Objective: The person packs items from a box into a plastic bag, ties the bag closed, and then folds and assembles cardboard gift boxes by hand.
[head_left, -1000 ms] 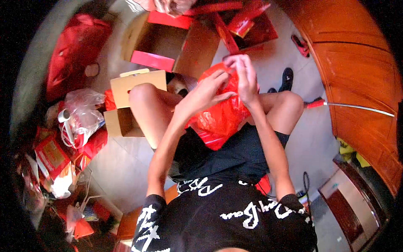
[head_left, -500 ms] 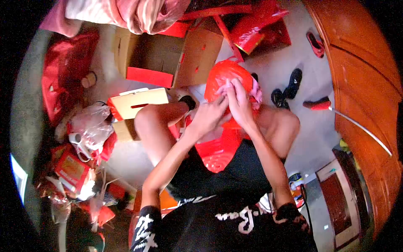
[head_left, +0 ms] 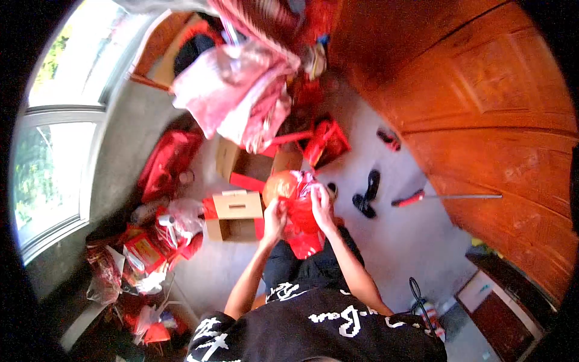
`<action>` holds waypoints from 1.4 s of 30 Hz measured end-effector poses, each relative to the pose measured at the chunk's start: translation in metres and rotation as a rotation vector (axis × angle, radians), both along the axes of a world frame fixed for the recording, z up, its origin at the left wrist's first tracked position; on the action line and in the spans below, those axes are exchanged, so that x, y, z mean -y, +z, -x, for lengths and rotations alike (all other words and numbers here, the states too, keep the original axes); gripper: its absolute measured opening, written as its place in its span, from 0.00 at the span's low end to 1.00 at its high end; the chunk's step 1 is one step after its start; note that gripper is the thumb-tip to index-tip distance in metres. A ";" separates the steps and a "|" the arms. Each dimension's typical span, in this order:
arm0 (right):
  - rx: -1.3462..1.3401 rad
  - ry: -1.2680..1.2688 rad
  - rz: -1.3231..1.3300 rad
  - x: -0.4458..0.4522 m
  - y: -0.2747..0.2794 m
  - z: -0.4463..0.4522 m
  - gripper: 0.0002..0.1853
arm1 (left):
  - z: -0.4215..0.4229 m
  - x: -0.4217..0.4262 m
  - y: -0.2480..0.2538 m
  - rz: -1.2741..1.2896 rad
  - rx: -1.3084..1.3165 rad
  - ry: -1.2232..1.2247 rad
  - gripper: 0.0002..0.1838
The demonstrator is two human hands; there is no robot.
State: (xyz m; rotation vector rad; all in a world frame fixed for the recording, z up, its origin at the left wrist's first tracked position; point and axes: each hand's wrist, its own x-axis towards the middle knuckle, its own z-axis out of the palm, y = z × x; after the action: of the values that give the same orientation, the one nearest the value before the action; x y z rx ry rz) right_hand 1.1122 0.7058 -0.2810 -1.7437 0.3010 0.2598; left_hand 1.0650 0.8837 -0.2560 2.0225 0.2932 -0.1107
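Holding red plastic bag [head_left: 303, 220], pink material partly showing

Bag is in front of the lap. Left hand [head_left: 275, 219]: fingers closed on its near side. Right hand [head_left: 322, 210]: gripping the opposite side, by the pink material [head_left: 307, 178]. Status: bag is off the floor, pink only partly covered. Can't tell if the mouth is closed. Small carton [head_left: 237, 205] sits open to the left, black shoes [head_left: 373, 184] to the right. Beyond: larger open carton [head_left: 226, 158], hanging pink cloth [head_left: 232, 90].
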 end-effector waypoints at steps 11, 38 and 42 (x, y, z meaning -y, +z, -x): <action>0.456 0.228 0.308 0.052 0.086 -0.054 0.15 | -0.017 0.030 0.083 0.396 0.218 0.446 0.13; -0.100 0.843 -0.125 0.025 0.152 -0.096 0.17 | -0.032 0.028 0.150 -0.229 0.269 -0.232 0.63; -0.242 1.109 -0.269 0.024 0.223 -0.090 0.24 | -0.008 0.041 0.159 0.107 0.154 -0.038 0.40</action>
State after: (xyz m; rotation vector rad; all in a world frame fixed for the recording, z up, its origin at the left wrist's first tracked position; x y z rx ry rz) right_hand 1.2022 0.6819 -0.0576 -1.4493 -0.5488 1.2478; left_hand 1.0725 0.8423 -0.0973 1.9182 0.1483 0.0052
